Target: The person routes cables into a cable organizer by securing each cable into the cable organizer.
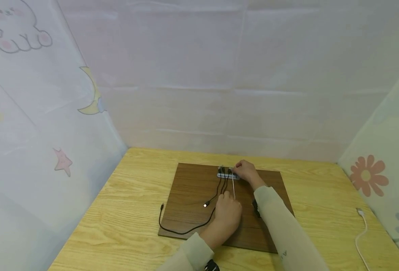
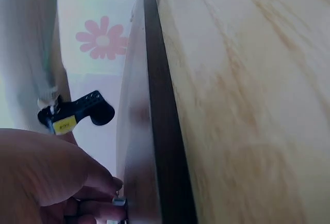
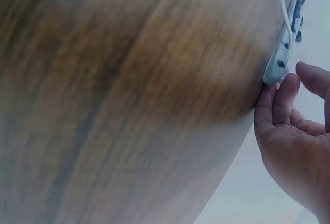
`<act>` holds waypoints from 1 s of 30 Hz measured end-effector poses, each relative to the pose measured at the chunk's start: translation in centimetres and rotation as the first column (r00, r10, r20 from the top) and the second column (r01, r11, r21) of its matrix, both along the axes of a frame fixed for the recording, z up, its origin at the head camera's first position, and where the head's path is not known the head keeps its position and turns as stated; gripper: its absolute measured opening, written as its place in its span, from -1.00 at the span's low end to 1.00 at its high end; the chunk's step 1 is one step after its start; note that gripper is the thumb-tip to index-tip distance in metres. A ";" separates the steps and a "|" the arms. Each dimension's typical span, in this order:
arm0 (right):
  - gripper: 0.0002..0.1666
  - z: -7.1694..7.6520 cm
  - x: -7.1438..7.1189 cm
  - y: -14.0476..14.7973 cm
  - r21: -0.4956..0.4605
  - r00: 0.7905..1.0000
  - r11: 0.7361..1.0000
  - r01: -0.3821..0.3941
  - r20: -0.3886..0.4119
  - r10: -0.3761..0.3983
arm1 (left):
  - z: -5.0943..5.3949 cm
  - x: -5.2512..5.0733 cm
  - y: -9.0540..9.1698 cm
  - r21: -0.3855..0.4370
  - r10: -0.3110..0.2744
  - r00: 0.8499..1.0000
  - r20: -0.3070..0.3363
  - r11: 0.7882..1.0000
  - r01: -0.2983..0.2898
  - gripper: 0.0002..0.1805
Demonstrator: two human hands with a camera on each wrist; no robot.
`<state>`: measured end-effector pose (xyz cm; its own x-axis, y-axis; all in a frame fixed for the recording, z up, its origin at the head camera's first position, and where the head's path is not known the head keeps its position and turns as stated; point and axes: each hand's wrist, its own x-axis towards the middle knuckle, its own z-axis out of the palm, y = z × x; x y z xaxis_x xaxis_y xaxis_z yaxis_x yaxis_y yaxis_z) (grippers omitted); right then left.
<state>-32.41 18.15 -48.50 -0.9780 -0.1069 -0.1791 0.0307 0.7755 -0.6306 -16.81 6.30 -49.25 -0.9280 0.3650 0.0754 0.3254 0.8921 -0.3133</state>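
A light-coloured cable organizer (image 1: 222, 175) sits along the far edge of a dark wooden board (image 1: 192, 180), with several black cables (image 1: 217, 190) held in its slots. A thin white cable (image 1: 233, 186) stretches between my two hands. Over the middle of the board, my left hand (image 1: 227, 212) pinches its near end; a small metal plug (image 2: 119, 202) shows at the fingertips in the left wrist view. At the organizer's right end, my right hand (image 1: 248, 173) pinches the white cable with curled fingers, some touching the organizer (image 3: 276, 72). The exact fingertip contact is partly hidden.
One black cable (image 1: 185, 232) loops past the board's left edge onto the yellow wood-grain table (image 1: 118, 210). A black cable's plug (image 1: 206, 204) lies left of my left hand. Another white cable (image 1: 358, 241) lies at the table's right side. Patterned sheets (image 1: 199, 94) surround the table.
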 end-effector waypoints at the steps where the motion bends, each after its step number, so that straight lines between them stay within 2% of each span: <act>1: -0.46 0.0 0.1 0.2 -0.008 1.000 1.000 0.003 0.008 -0.003 | 0.0 0.0 -0.1 0.012 -0.003 1.000 0.009 1.000 0.003 -0.85; 4: -0.43 0.1 0.4 0.9 -0.014 1.000 1.000 -0.005 0.025 0.005 | 0.3 -0.1 -0.6 0.047 -0.020 1.000 0.001 0.999 0.020 -0.90; 6: -0.41 0.4 0.6 1.4 -0.027 0.999 1.000 -0.012 0.036 0.013 | 0.6 -0.2 -1.3 0.069 -0.040 0.998 -0.042 0.997 0.043 -0.91; 9: -0.38 1.3 1.1 2.8 -0.031 0.999 0.999 -0.025 0.024 0.026 | 1.2 -0.7 -2.8 0.135 -0.075 0.986 -0.151 0.986 0.096 -0.90; 10: -0.38 1.6 1.2 3.4 -0.025 0.999 0.999 -0.029 0.013 0.030 | 1.5 -0.9 -3.5 0.159 -0.079 0.982 -0.172 0.982 0.106 -0.90; 12: -0.37 2.3 1.6 4.7 -0.008 0.999 0.999 -0.035 -0.008 0.035 | 2.0 -1.3 -5.0 0.229 -0.069 0.984 -0.164 0.968 0.106 -0.90; 14: -0.35 3.0 2.1 6.3 0.018 0.999 0.999 -0.037 -0.024 0.038 | 2.4 -1.6 -6.8 0.301 -0.053 0.994 -0.097 0.950 0.080 -0.84; 16: -0.33 3.5 2.7 8.1 0.032 0.999 0.999 -0.035 -0.026 0.036 | 2.6 -1.8 -8.7 0.363 -0.036 0.999 0.018 0.931 0.027 -0.77; 18: -0.30 3.9 3.4 9.9 0.041 0.999 0.998 -0.039 -0.016 0.039 | 2.6 -1.9 -10.7 0.432 -0.031 0.992 0.124 0.901 -0.026 -0.72; 20: -0.28 4.2 4.2 11.7 0.043 0.999 0.998 -0.038 0.002 0.038 | 2.4 -2.0 -12.6 0.488 -0.034 0.979 0.200 0.870 -0.069 -0.70; 25: -0.22 4.7 5.8 15.3 0.086 0.999 0.995 -0.043 0.037 0.040 | 1.9 -2.1 -16.8 0.574 -0.039 0.952 0.302 0.805 -0.149 -0.51; 28: -0.18 4.7 6.4 16.9 0.119 0.998 0.992 -0.046 0.050 0.040 | 1.8 -2.2 -18.2 0.597 -0.057 0.936 0.347 0.783 -0.174 -0.39; 30: -0.17 4.7 6.7 17.7 0.131 0.998 0.990 -0.049 0.055 0.042 | 1.8 -2.3 -18.8 0.600 -0.069 0.930 0.360 0.781 -0.174 -0.33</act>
